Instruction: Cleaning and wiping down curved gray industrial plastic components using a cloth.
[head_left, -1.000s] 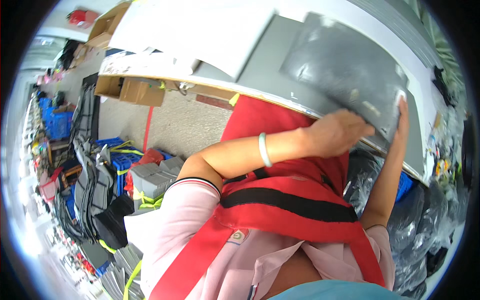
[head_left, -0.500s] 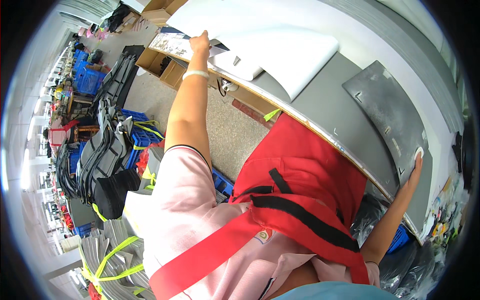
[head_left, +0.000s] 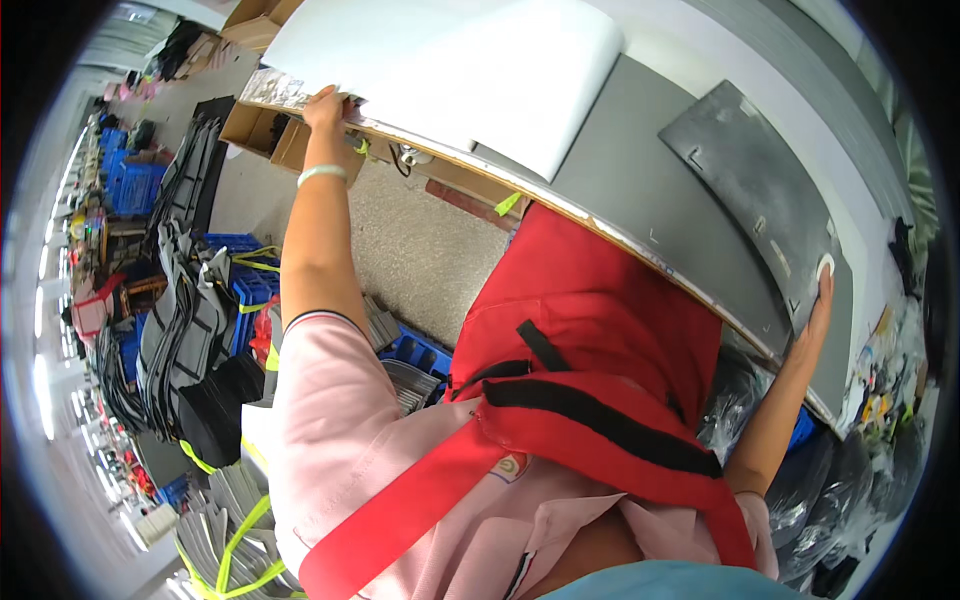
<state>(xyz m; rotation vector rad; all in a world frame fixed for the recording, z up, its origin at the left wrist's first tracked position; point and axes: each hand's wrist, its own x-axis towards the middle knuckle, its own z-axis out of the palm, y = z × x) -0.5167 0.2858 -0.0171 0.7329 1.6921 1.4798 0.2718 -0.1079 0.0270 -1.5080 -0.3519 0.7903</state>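
A dark grey curved template (head_left: 750, 175) with small slots lies on a flat grey sheet (head_left: 640, 180) on the right of the work table. My right hand (head_left: 818, 315) rests at the template's right end, its fingers closed on a small white round piece (head_left: 825, 264). A large white sheet (head_left: 440, 70) covers the left part of the table, one corner reaching the front edge. My left hand (head_left: 325, 108) is at that front edge, fingers curled beside the white sheet; a small dark thing shows by the fingertips, too little to name.
Open cardboard boxes (head_left: 250, 128) stand left of the table. Blue crates (head_left: 255, 285) and stacked dark grey cut pieces (head_left: 180, 320) crowd the floor further left. Bundles with yellow straps (head_left: 230, 530) lie lower left. Black plastic bags (head_left: 800, 500) sit under the table's right end.
My left hand has moved left and toward the table's front edge. The white sheet's raised fold has come down and covers the small pieces. The right hand stays at the template, still with the white piece.
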